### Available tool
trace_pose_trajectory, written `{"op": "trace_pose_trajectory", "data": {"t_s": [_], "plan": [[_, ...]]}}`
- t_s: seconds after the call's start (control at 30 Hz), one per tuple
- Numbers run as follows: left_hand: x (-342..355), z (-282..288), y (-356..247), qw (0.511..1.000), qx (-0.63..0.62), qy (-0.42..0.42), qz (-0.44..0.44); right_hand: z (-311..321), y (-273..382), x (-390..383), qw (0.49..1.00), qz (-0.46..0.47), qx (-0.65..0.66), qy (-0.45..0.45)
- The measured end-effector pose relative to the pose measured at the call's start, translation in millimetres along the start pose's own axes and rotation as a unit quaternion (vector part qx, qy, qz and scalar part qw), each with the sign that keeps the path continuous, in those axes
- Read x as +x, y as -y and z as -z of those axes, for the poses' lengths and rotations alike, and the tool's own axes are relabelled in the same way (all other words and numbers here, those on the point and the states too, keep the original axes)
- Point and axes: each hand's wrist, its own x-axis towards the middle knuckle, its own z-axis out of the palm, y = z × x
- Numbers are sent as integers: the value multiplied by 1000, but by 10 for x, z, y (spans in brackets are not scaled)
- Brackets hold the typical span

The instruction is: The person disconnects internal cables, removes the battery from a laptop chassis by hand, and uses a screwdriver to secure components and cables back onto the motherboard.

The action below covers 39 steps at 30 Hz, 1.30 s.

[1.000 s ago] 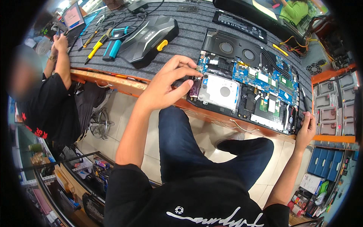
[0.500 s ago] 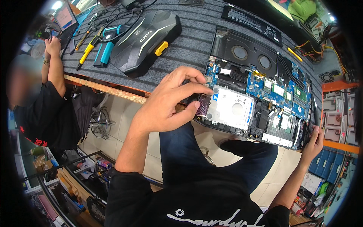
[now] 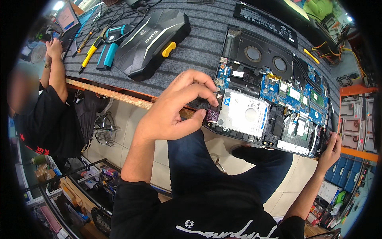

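Note:
An opened laptop (image 3: 278, 79) lies bottom-up on the grey bench mat, showing two fans, a blue circuit board and a silver hard drive (image 3: 243, 113) in its near left corner. My left hand (image 3: 175, 107) pinches the purple-wrapped connector (image 3: 212, 115) at the drive's left edge with thumb and fingertips. My right hand (image 3: 330, 149) grips the laptop's near right corner.
A black tool case with a yellow latch (image 3: 153, 36) lies at the left of the mat, beside a yellow-handled screwdriver (image 3: 89, 53) and a blue tool (image 3: 108, 55). A long black battery (image 3: 266, 22) lies behind the laptop. Another person in black (image 3: 43, 111) sits at the left.
The view has closed in on the laptop. My left hand has stayed at the drive's left edge, its fingers now pinching the connector. My right hand stays on the right corner.

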Motion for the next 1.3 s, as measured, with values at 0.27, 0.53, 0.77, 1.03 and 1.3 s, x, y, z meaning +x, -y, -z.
{"op": "trace_pose_trajectory", "data": {"t_s": [0.27,0.53,0.77,1.03,1.3], "plan": [[11,-2,24,999,30,-10,-28,-16,55,5,1000,4,1,3],[9,-18,25,989,88,-39,-116,-1,43,2,1000,0,16,6],[-67,-80,57,991,68,-65,-98,2,42,0,1000,-2,12,4],[-58,-91,35,982,138,-64,-112,9,21,4,1000,3,13,9],[-115,-73,6,980,155,-61,-111,21,9,9,1000,9,12,10]]}}
